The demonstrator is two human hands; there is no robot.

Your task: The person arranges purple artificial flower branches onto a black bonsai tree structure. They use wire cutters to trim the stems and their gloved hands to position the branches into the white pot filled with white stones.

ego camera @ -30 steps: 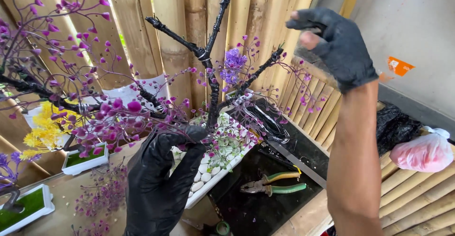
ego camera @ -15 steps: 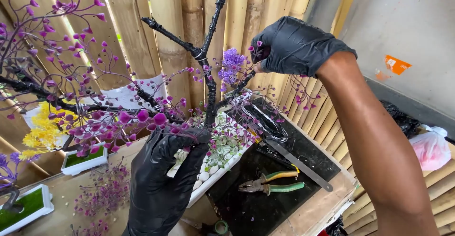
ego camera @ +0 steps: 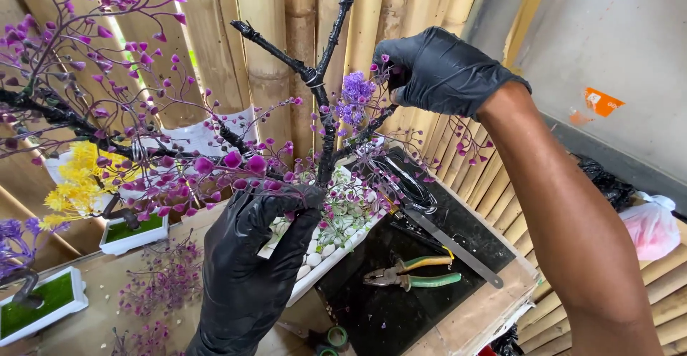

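An artificial tree with a black wrapped trunk (ego camera: 325, 141) and thin wire twigs tipped with purple beads stands in a white pebble-filled tray (ego camera: 322, 274). My left hand (ego camera: 250, 263), in a black glove, grips the base of the trunk. My right hand (ego camera: 436, 70), also in a black glove, is closed on the tip of a right-hand branch next to a violet flower cluster (ego camera: 356, 97). Bare black branch ends (ego camera: 268, 45) rise above the fork.
Green-and-yellow pliers (ego camera: 411, 274) and a metal ruler (ego camera: 454, 245) lie on a black board (ego camera: 386, 313). Loose purple twigs (ego camera: 161, 284) lie on the table. Small white pots with green moss (ego camera: 39, 309) and a yellow-flowered tree (ego camera: 75, 184) stand left. A bamboo wall (ego camera: 279, 41) is behind. A pink bag (ego camera: 651, 227) sits right.
My right hand came down from the upper right and closed on the branch tip by the violet cluster. My left hand stayed on the trunk.
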